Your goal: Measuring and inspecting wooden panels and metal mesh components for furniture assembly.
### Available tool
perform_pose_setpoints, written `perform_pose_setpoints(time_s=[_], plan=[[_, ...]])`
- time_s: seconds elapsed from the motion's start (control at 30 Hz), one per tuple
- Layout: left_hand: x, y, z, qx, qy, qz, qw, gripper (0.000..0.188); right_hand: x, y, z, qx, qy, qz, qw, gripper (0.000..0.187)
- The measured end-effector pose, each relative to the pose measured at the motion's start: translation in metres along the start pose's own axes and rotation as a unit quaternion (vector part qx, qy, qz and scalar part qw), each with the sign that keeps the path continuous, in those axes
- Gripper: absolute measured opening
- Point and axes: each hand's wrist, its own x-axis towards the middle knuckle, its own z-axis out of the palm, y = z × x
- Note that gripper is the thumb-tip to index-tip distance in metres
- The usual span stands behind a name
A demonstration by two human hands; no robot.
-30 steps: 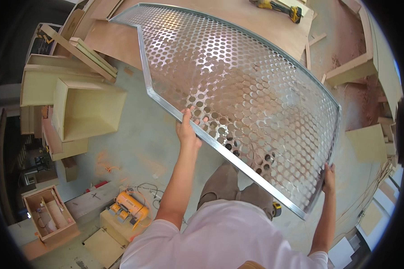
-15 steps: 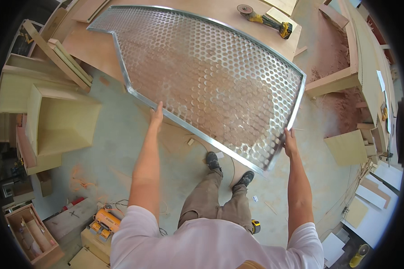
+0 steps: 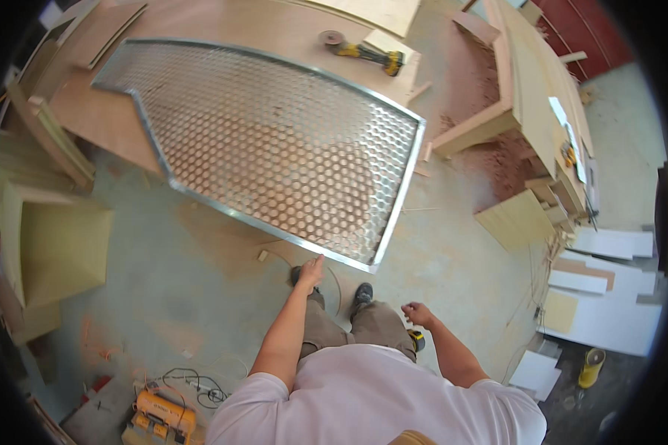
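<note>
A large perforated metal panel [image 3: 274,141] with a shiny frame and an angled outline lies on the wooden work surface, its near edge overhanging the floor. My left hand [image 3: 312,273] is at the panel's near edge, index finger stretched out to the metal rim; whether it touches is hard to tell. Away from the panel, beside my right thigh, my right hand [image 3: 419,314] has its fingers loosely curled, with nothing visible in them. Just below that hand, a yellow and black tape measure [image 3: 418,341] shows at my waist.
An angle grinder [image 3: 362,52] rests beyond the panel. To the right stands a wooden structure [image 3: 482,127] with reddish dust inside. An open plywood box [image 3: 59,237] is at left. An orange machine [image 3: 163,415] with cables sits lower left; white sheets [image 3: 608,297] lie at right.
Both hands held the panel by its rim before. My right hand has let go and drawn back to my side; my left slid right along the near edge. The view has shifted right.
</note>
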Motion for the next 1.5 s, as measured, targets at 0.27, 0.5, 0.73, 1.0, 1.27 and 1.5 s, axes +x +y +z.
perform_pose_setpoints(time_s=[0.27,0.5,0.73,1.0,1.27,1.5], plan=[[0.029,-0.009,0.077,-0.131,0.030,-0.022,0.991,0.062,-0.012,0.069,-0.081,0.124,0.060,0.131,0.982,0.051],[0.029,-0.019,0.144,-0.110,0.096,-0.039,0.989,0.060,0.127,-0.011,-0.160,0.119,-0.004,0.000,0.993,0.046],[0.045,-0.016,0.196,-0.172,0.248,-0.128,0.945,0.052,0.258,-0.166,-0.237,0.157,-0.087,-0.056,0.982,0.050],[0.051,-0.011,0.218,-0.049,0.417,-0.188,0.888,0.045,0.312,-0.292,-0.260,0.278,-0.109,-0.103,0.949,0.050],[0.012,0.015,0.222,0.120,0.368,-0.080,0.919,0.050,0.279,-0.318,-0.274,0.115,-0.068,-0.198,0.971,0.034],[-0.012,0.019,0.198,0.113,0.518,-0.012,0.848,0.056,0.294,-0.269,-0.325,-0.222,-0.020,-0.258,0.940,0.036]])
